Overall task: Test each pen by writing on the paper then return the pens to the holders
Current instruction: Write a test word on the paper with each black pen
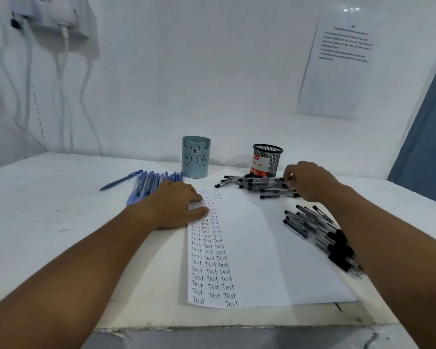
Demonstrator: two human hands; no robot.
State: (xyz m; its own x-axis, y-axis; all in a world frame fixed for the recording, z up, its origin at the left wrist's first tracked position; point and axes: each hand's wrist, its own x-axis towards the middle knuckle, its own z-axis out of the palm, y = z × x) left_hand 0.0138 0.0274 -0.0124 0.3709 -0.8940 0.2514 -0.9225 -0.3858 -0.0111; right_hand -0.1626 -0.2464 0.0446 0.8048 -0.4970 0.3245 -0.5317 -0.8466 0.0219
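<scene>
A white paper with columns of the word "Test" lies in the middle of the table. My left hand rests flat on its upper left edge. My right hand reaches into a pile of black pens behind the paper, fingers curled over the pens' ends; whether it grips one is unclear. A second pile of black pens lies at the paper's right edge, partly under my right forearm. Blue pens lie left of a blue bear holder. A black mesh holder stands beyond the black pens.
The white table meets a white wall at the back. Cables and a power strip hang at the upper left. A printed sheet is stuck on the wall at the right. The table's front edge is chipped.
</scene>
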